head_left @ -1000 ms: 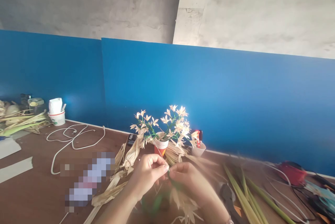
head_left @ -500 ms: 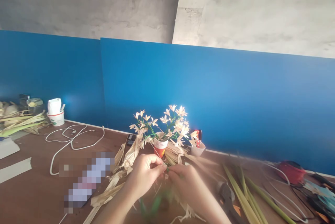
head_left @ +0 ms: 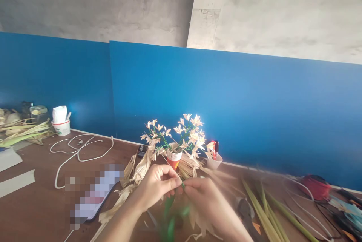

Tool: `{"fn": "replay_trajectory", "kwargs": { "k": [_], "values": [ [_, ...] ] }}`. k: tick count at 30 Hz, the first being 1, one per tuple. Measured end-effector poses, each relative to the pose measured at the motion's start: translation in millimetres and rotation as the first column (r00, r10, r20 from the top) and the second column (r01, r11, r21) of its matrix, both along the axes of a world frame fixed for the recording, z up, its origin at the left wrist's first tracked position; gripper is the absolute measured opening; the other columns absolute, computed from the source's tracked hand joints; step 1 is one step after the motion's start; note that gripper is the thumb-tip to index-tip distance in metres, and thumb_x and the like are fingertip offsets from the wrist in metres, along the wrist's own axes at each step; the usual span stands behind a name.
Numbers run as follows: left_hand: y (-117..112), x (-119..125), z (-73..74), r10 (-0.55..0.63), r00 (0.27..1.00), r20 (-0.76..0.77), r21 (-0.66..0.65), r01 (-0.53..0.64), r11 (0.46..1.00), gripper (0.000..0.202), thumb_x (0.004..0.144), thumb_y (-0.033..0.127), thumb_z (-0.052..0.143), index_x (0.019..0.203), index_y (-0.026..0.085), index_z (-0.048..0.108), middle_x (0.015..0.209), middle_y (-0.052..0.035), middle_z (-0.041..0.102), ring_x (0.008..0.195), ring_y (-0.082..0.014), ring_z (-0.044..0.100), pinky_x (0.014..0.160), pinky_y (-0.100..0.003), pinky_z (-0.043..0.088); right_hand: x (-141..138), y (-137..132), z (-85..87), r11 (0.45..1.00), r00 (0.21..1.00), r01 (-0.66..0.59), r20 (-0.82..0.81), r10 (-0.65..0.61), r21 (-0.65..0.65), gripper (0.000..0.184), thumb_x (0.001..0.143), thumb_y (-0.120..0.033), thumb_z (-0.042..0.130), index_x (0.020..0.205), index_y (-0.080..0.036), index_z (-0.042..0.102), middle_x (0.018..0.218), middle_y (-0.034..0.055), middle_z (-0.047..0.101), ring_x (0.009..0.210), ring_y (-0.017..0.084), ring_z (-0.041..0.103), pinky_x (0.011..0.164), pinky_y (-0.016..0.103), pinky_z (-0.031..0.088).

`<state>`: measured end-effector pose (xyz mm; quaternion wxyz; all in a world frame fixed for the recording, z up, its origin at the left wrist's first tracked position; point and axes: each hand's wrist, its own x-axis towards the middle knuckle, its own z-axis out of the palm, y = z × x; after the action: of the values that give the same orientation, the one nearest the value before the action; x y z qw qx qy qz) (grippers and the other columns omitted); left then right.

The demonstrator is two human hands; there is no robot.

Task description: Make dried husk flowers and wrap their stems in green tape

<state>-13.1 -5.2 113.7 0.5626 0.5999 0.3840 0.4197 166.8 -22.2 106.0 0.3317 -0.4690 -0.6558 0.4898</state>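
Note:
My left hand is closed, thumb and forefinger pinching a thin pale wire-like stem that points up toward the cup. Pressed close beside it, my right hand pinches a green tape, whose loose, blurred end hangs below the fingers. A bit of green shows between the two sets of fingertips. Just behind them stands a red and white paper cup holding pale star-shaped flowers on green stems. Dried corn husks lie around the cup.
To the left are a white cable, a pixelated flat object and a white tub. Green leaf stalks, dark-handled scissors or pliers and a red item lie right. A blue partition closes the back.
The green tape has swung and now hangs lower and more visibly below my hands. My hands shift very slightly, fingertips staying together.

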Motion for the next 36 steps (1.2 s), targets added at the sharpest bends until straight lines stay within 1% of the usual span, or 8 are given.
{"fn": "replay_trajectory", "kwargs": {
  "k": [7,10,15,22,24,27,29,36],
  "values": [
    [-4.3,-6.4,1.6,-0.165,0.980,0.111,0.120,0.151,0.981,0.023,0.076,0.035,0.068,0.065,0.016,0.064,0.062,-0.0028,0.062,0.057,-0.0143,0.056,0.056,-0.026,0.039,-3.3,2.0,3.5,0.942,0.885,-0.263,-0.441,0.149,-0.208,0.040,0.067,-0.051,0.070,0.069,-0.011,0.071,0.055,0.0015,0.055,0.052,0.008,0.046,0.053,0.020,0.033],
    [-2.4,-8.6,-1.0,-0.175,0.971,0.165,0.149,0.151,0.977,0.020,0.073,0.036,0.072,0.068,0.017,0.071,0.069,-0.0028,0.060,0.060,-0.0140,0.057,0.058,-0.027,0.042,-5.3,3.6,0.2,0.926,0.878,-0.300,-0.447,0.174,-0.229,0.043,0.062,-0.056,0.072,0.063,-0.013,0.070,0.052,0.0006,0.052,0.051,0.010,0.048,0.053,0.022,0.037],
    [1.5,-8.7,-5.6,-0.184,0.958,0.219,0.161,0.150,0.975,0.016,0.071,0.034,0.075,0.072,0.018,0.075,0.071,-0.0026,0.059,0.058,-0.0116,0.053,0.055,-0.025,0.040,-13.2,2.5,-10.1,0.960,0.881,-0.240,-0.447,0.152,-0.146,0.043,0.064,-0.059,0.068,0.054,-0.016,0.065,0.049,-0.0001,0.048,0.056,0.015,0.052,0.061,0.028,0.043],
    [0.7,-10.6,-4.6,-0.196,0.965,0.177,0.163,0.168,0.972,0.024,0.076,0.037,0.068,0.069,0.015,0.064,0.063,-0.0002,0.056,0.057,-0.0121,0.053,0.056,-0.025,0.039,-20.1,4.0,-18.2,0.914,0.817,-0.324,-0.560,0.141,-0.243,0.038,0.065,-0.051,0.070,0.064,-0.013,0.069,0.051,-0.0011,0.049,0.050,0.010,0.048,0.058,0.024,0.042],
    [1.0,-10.6,-3.1,-0.177,0.974,0.143,0.150,0.155,0.976,0.025,0.080,0.038,0.063,0.069,0.016,0.058,0.059,0.0012,0.055,0.055,-0.0122,0.053,0.056,-0.025,0.040,-16.9,5.3,-12.8,0.929,0.866,-0.274,-0.483,0.127,-0.247,0.042,0.070,-0.054,0.066,0.073,-0.012,0.071,0.055,0.0012,0.056,0.050,0.010,0.049,0.055,0.023,0.041],
    [2.6,-8.4,-0.8,-0.035,0.999,0.034,0.193,0.028,0.981,0.023,0.081,0.033,0.062,0.067,0.015,0.056,0.062,0.0021,0.054,0.057,-0.0108,0.050,0.056,-0.023,0.037,-11.4,6.2,-4.0,0.994,0.971,-0.012,-0.239,-0.015,-0.113,0.042,0.076,-0.052,0.062,0.090,-0.013,0.072,0.071,0.0050,0.066,0.061,0.013,0.056,0.058,0.023,0.042],
    [3.8,-6.0,-0.5,0.035,0.999,-0.029,0.220,-0.028,0.975,0.021,0.081,0.030,0.061,0.068,0.015,0.057,0.064,0.0021,0.053,0.060,-0.0107,0.048,0.057,-0.023,0.036,-9.9,6.3,-1.8,0.992,0.984,0.128,-0.121,-0.129,-0.011,0.040,0.075,-0.048,0.064,0.096,-0.015,0.072,0.079,0.0050,0.068,0.068,0.016,0.058,0.061,0.023,0.042],
    [4.1,0.3,-7.1,0.104,0.991,-0.085,0.219,-0.083,0.972,0.020,0.082,0.030,0.058,0.068,0.015,0.056,0.063,0.0026,0.051,0.059,-0.0106,0.043,0.055,-0.022,0.032,-19.9,5.8,-9.7,0.954,0.964,0.244,0.063,-0.258,0.174,0.017,0.072,-0.024,0.060,0.080,-0.018,0.073,0.072,0.0030,0.070,0.064,0.018,0.060,0.058,0.026,0.042]
  ]
}}
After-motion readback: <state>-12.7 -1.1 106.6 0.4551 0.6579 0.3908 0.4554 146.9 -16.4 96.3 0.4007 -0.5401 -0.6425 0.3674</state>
